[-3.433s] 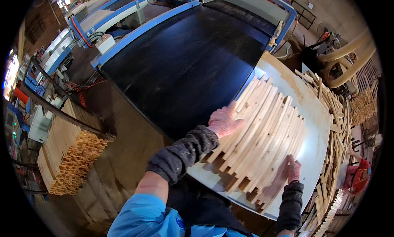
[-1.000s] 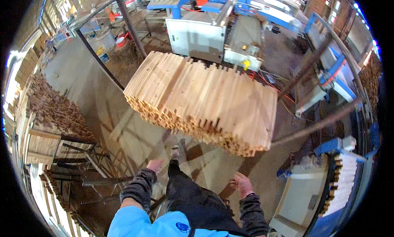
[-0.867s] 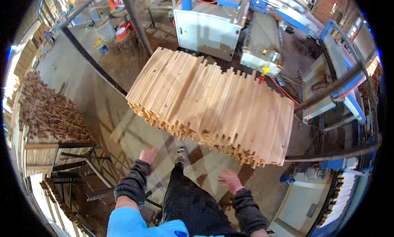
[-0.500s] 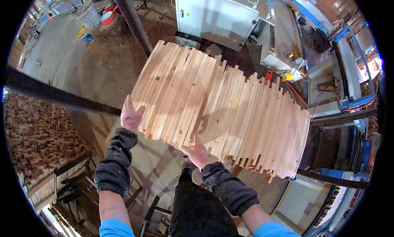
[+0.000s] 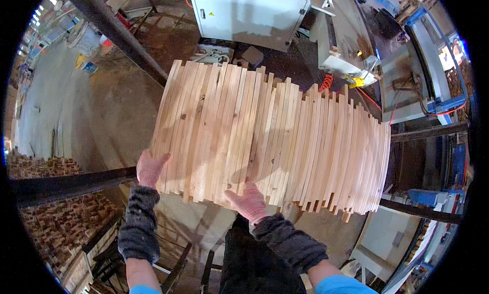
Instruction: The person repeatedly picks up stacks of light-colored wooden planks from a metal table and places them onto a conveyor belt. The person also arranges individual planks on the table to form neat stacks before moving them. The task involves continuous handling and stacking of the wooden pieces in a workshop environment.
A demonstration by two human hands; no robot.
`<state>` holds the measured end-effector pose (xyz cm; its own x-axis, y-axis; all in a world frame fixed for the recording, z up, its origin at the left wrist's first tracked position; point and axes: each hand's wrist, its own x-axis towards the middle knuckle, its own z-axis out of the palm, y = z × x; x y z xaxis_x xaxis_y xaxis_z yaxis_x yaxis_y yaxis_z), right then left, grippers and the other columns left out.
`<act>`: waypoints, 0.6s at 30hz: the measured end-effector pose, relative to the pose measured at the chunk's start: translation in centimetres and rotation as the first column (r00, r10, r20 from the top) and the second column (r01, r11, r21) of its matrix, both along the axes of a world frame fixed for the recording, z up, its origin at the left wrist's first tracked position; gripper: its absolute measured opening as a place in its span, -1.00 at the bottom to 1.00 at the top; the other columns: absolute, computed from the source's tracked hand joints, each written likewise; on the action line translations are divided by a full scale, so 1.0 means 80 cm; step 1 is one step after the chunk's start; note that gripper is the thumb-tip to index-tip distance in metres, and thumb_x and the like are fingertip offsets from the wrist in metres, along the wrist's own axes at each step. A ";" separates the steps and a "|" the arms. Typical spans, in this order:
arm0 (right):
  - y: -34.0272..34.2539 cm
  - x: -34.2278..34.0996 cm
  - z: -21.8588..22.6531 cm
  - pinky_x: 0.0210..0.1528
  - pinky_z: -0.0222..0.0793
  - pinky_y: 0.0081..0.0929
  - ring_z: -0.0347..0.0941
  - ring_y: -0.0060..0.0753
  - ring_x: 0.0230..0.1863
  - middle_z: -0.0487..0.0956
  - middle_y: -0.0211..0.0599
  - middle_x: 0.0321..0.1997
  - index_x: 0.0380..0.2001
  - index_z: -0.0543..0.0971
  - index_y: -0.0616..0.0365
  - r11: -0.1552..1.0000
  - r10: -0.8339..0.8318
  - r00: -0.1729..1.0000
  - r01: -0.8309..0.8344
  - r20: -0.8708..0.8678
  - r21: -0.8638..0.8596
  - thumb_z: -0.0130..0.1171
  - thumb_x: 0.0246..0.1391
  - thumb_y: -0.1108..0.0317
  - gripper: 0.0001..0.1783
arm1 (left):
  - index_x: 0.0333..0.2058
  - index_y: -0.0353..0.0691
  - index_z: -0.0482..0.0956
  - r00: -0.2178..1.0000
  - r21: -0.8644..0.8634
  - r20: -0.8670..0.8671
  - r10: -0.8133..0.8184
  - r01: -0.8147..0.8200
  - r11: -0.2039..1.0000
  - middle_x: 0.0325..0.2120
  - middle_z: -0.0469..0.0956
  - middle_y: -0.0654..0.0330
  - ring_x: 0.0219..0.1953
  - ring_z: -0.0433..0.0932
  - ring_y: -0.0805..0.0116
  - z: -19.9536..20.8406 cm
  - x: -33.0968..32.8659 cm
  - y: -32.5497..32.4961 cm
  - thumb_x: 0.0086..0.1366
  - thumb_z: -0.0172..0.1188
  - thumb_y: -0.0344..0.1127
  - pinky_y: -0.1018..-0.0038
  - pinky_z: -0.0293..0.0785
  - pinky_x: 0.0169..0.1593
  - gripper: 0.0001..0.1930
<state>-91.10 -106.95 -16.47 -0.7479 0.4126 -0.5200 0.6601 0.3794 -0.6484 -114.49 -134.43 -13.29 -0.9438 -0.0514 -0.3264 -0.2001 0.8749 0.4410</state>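
Note:
A big stack of pale wooden slats (image 5: pixel 270 141) fills the middle of the head view, the slats lying side by side with uneven ends. My left hand (image 5: pixel 150 168), in a pink glove, presses against the stack's left near corner. My right hand (image 5: pixel 248 201), also gloved, lies flat with fingers spread on the near ends of the slats, near the middle of the stack. Both forearms wear dark knitted sleeves.
A grey metal cabinet (image 5: pixel 249 11) stands behind the stack. To the right is a machine with blue frame parts (image 5: pixel 433 54) and an orange coiled cable (image 5: pixel 326 82). A dark steel beam (image 5: pixel 66 182) runs at the left over another pile of wood pieces (image 5: pixel 56 228).
I turned from the flat work table to the slat stack. In the last second both hands rose from my sides onto the stack's near edge, and the stack looms closer.

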 end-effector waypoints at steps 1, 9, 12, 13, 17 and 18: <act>0.022 0.009 0.008 0.40 0.39 -0.09 0.51 0.20 0.36 0.57 0.27 0.30 0.41 0.39 0.32 0.992 0.069 0.993 -0.078 -0.098 -0.096 0.40 0.10 -0.31 0.07 | 0.09 -0.41 0.60 1.000 0.008 0.014 -0.013 0.013 1.000 -0.08 0.73 -0.15 0.00 0.72 -0.05 0.004 0.009 0.001 0.18 0.53 0.18 0.17 0.60 0.10 -0.23; 0.166 0.000 0.034 0.28 0.47 0.00 0.58 0.23 0.24 0.65 0.27 0.16 0.34 0.49 0.32 0.966 0.256 0.930 -0.258 0.263 -0.026 0.21 0.29 -0.36 -0.06 | 0.24 -0.34 0.56 0.940 -0.183 0.181 -0.288 0.320 0.930 0.25 0.54 -0.25 0.32 0.53 -0.11 -0.037 0.081 0.020 0.31 0.33 0.35 0.10 0.42 0.37 -0.15; 0.190 -0.044 0.034 0.26 0.47 0.05 0.58 0.24 0.24 0.65 0.27 0.17 0.30 0.53 0.30 0.966 0.209 0.968 -0.226 0.137 0.126 0.15 0.29 -0.40 -0.07 | 0.42 -0.29 0.40 0.917 -0.271 -0.128 -0.379 0.335 0.902 0.50 0.22 -0.26 0.55 0.15 -0.21 -0.077 0.049 0.009 0.40 0.12 0.43 -0.02 0.01 0.58 -0.07; 0.196 -0.062 0.032 0.29 0.45 0.05 0.56 0.25 0.26 0.63 0.27 0.19 0.30 0.53 0.30 0.986 0.112 0.992 -0.105 -0.054 0.128 0.14 0.29 -0.41 -0.06 | 0.56 -0.21 0.18 0.950 -0.278 0.029 -0.310 0.305 0.911 0.58 0.04 -0.22 0.62 -0.08 -0.24 -0.094 0.027 0.013 0.44 -0.02 0.48 -0.06 -0.26 0.63 0.00; 0.180 -0.131 0.001 0.39 0.39 0.00 0.50 0.26 0.33 0.58 0.25 0.27 0.39 0.46 0.25 0.979 -0.081 0.997 0.077 0.016 0.189 0.21 0.25 -0.36 -0.05 | 0.60 -0.15 0.02 0.949 -0.274 -0.048 -0.311 0.287 0.918 0.54 0.15 -0.22 0.56 0.14 -0.17 -0.131 0.004 0.036 0.47 0.07 0.40 0.00 0.01 0.60 0.00; 0.166 -0.141 -0.008 0.40 0.39 -0.03 0.49 0.22 0.35 0.58 0.20 0.29 0.42 0.44 0.19 0.956 -0.127 0.992 0.116 0.026 0.269 0.22 0.25 -0.34 -0.06 | 0.60 -0.15 0.02 0.980 0.095 -0.063 -0.187 0.192 0.977 0.51 0.21 -0.18 0.51 0.24 -0.11 -0.130 0.009 0.040 0.46 0.17 0.28 0.05 0.14 0.54 -0.03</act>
